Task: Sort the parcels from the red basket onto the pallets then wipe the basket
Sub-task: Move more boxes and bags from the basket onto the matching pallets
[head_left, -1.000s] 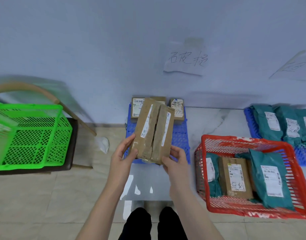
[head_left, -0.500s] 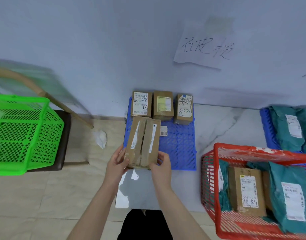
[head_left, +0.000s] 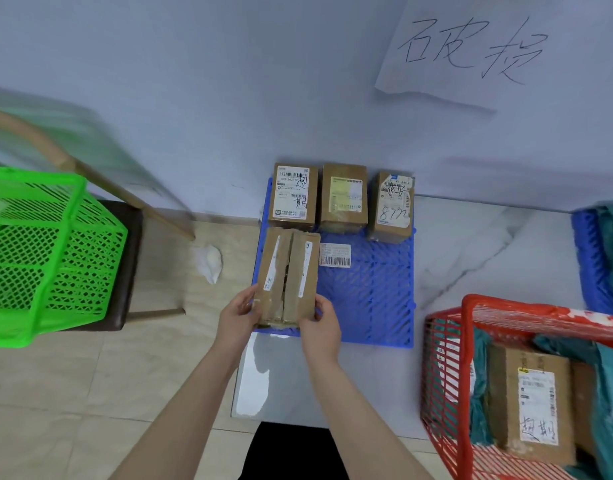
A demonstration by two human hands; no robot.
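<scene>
Lowered since a moment ago: torn box [head_left: 280, 271], now at front left corner of blue pallet [head_left: 367, 299]. Gripped at near end by left hand [head_left: 237, 315] and right hand [head_left: 320, 323], with fingers curled round its sides. Placing step, probably; next, set flat, let go, return to red basket [head_left: 505, 308].
</scene>
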